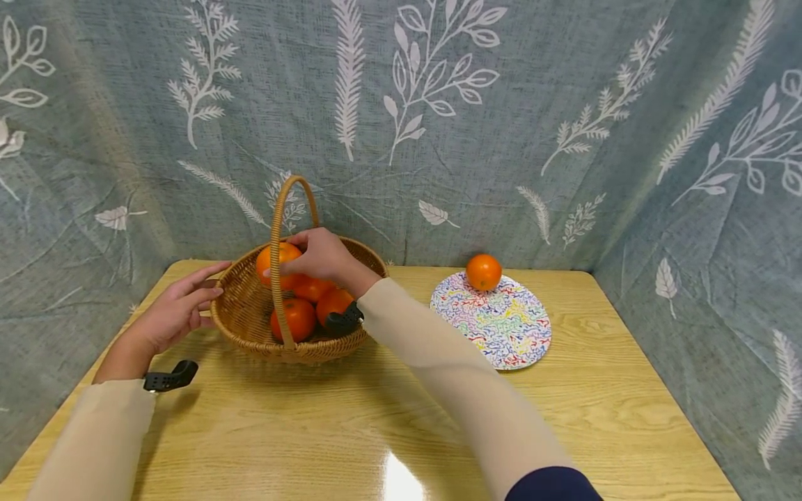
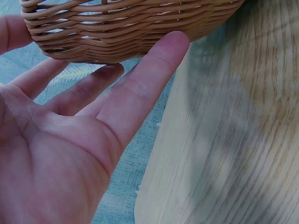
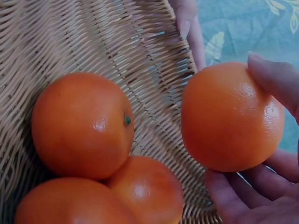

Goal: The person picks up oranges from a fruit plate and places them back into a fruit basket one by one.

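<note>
A wicker basket (image 1: 244, 342) with a tall arched handle (image 1: 276, 271) stands on the left of the table. My left hand (image 1: 178, 306) holds its left rim, the thumb at the edge and the other fingers spread against the outside weave (image 2: 135, 30). Inside the basket's left part, my right hand (image 1: 322, 256) grips an orange (image 3: 231, 116) between thumb and fingers, raised above the others. Below it lie 3 oranges, among them one with a green stem end (image 3: 81, 126). My right forearm hides part of the basket's right side.
To the right lies a round plate (image 1: 501, 341) with a multicoloured squiggle pattern. Another orange (image 1: 483, 272) sits at its far edge. A grey-green cloth (image 1: 388, 202) with white leaf prints hangs behind and at both sides of the wooden table (image 1: 301, 431).
</note>
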The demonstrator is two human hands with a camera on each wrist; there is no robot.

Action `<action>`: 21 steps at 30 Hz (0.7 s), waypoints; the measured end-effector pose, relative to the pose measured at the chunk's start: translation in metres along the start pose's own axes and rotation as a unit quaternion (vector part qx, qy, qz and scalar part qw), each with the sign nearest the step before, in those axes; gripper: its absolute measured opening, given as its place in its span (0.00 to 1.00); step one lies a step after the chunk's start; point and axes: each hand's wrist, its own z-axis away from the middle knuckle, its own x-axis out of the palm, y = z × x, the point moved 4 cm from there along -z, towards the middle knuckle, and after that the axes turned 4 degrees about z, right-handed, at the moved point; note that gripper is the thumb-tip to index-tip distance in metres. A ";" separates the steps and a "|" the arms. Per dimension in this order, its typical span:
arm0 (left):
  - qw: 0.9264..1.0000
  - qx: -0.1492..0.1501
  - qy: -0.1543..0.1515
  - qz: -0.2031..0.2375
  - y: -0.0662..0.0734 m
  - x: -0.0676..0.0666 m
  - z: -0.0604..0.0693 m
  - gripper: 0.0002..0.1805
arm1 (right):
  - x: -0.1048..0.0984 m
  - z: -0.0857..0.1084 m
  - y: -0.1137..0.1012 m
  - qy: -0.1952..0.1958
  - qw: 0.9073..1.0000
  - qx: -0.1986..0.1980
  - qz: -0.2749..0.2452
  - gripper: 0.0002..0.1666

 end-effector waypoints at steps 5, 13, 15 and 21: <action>1.000 0.005 -0.004 0.013 0.000 0.001 0.001 0.33 | 0.010 -0.010 -0.002 -0.010 1.000 0.015 0.020 0.31; 1.000 -0.006 0.005 0.001 0.001 0.001 -0.001 0.33 | 0.023 -0.020 0.000 -0.031 0.995 0.036 0.088 0.25; 1.000 -0.007 0.007 -0.003 0.001 0.001 -0.002 0.33 | 0.026 -0.022 -0.001 -0.040 0.994 0.036 0.097 0.25; 1.000 -0.006 0.006 0.005 0.002 0.000 0.000 0.33 | 0.032 -0.023 -0.005 -0.047 0.989 0.034 0.133 0.21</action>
